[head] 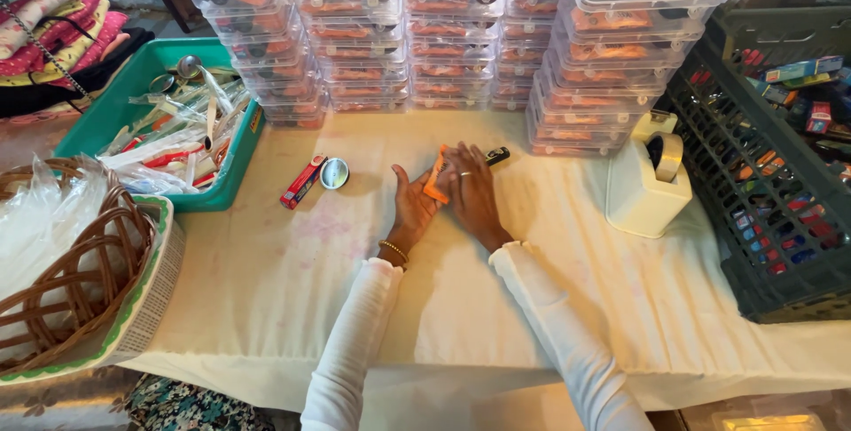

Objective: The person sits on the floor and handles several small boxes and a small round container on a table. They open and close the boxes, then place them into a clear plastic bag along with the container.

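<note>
An orange packet (435, 176) is held mid-table between the left hand (413, 205) and right hand (472, 191), seemingly unpacked; many filled boxes (461, 32) are stacked behind.

Orange packet (435, 176), teal tray (106, 116), cream cloth (292, 280), dark green crate (736, 183).
</note>
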